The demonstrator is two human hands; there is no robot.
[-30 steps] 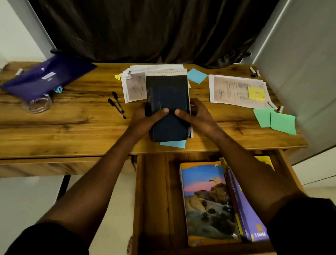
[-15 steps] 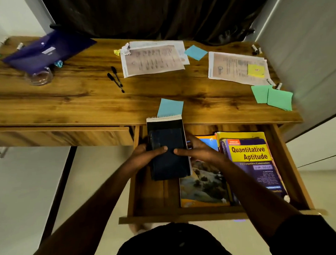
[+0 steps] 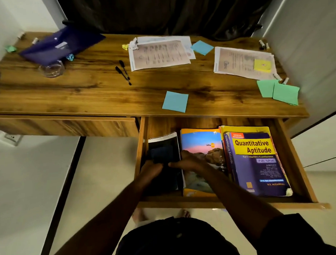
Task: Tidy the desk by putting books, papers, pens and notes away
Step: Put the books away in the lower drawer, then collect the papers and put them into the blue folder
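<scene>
A clear, round glass dish [image 3: 51, 69]. Behind it and to its right hangs a dark curtain [image 3: 159, 13]; below it, a white wall socket [image 3: 11, 137].

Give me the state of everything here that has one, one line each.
right drawer, pulled open.
left drawer, closed.
dark notebook, closed, in the right drawer.
left hand, gripping the dark notebook.
right hand, gripping the dark notebook.
Quantitative Aptitude book, closed, in the right drawer.
purple folder, closed, on the desk.

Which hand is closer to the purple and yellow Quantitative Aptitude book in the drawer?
Right. The right hand lies over the landscape-cover book beside the purple Quantitative Aptitude book; the left hand is farther left, on the black spiral notebook.
</scene>
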